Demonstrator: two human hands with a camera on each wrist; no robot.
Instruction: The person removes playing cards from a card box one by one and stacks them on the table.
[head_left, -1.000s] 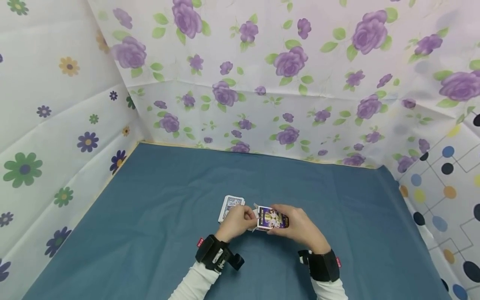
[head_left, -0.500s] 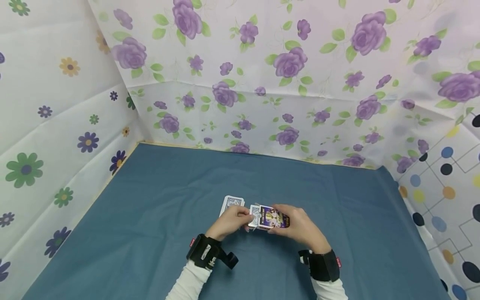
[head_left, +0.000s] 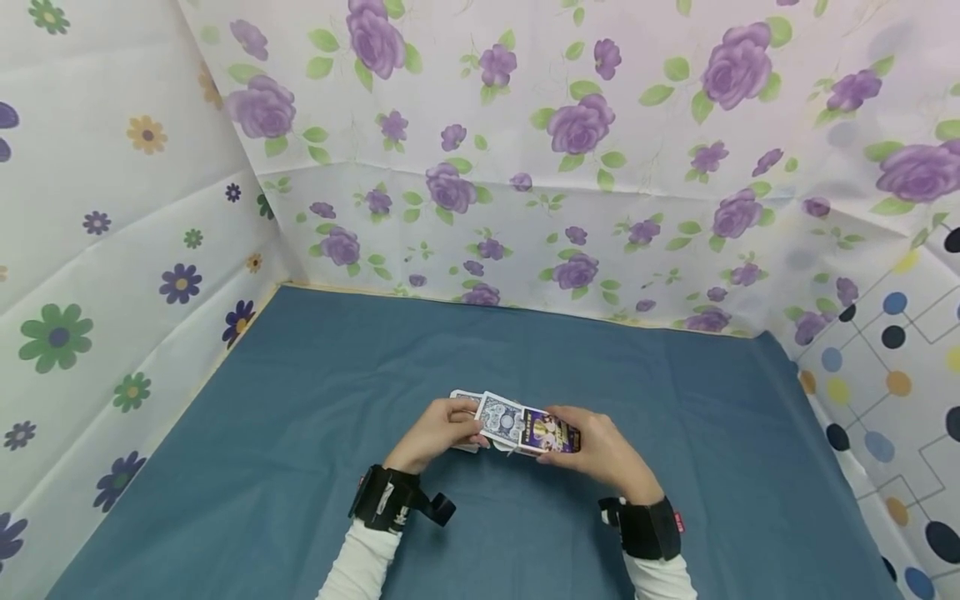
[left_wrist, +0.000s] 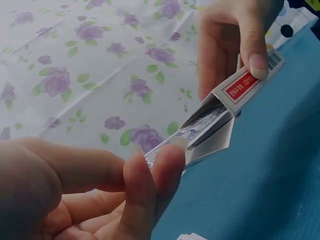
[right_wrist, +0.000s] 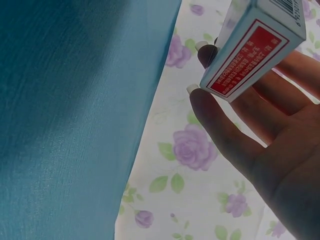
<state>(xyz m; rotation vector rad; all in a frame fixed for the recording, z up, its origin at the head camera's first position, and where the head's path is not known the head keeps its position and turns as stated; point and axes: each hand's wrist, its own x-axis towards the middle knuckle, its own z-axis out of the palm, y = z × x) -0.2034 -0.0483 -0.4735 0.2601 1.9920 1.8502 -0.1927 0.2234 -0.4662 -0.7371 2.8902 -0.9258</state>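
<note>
My right hand (head_left: pixel 600 446) grips a playing card box (head_left: pixel 551 432) by its sides; the box has a dark printed face and a red-and-white side panel (right_wrist: pixel 247 60). From its open end, toward the left, several playing cards (head_left: pixel 501 418) with blue patterned backs stick out. Thumb and finger of my left hand (head_left: pixel 437 432) pinch the outer end of these cards, as the left wrist view also shows. An open flap (left_wrist: pixel 212 145) of the box hangs below the cards. On the cloth behind my left hand lies a stack of cards (head_left: pixel 465 394), mostly hidden by the hand and the drawn-out cards.
A blue cloth (head_left: pixel 360 358) covers the table. Flowered sheets (head_left: pixel 450 125) hang behind and at the left, and a dotted sheet (head_left: pixel 900 400) hangs at the right. Each wrist wears a black camera strap (head_left: pixel 386 497).
My left hand has moved left, pulling cards farther out of the box. They now overlap the stack in the head view. The right hand with the box has hardly moved.
</note>
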